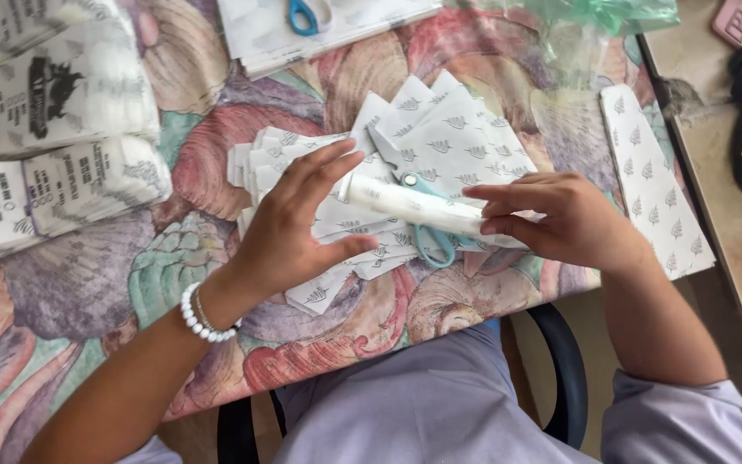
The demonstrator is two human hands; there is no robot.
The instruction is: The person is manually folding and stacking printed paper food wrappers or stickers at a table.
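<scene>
From the head camera we see our left hand (289, 228) spread open, fingertips resting on one end of a white paper roll (414, 206). Our right hand (560, 219) curls around the other end, pinching it between thumb and fingers. The roll lies across a heap of white printed sheets (440, 129) in the middle of the table (70, 292), right over teal-handled scissors (427, 241) half buried in that heap. Bundles of printed wrappers (53, 137) sit at the left. A second pair of blue scissors (302, 15) rests on paper at the top edge.
</scene>
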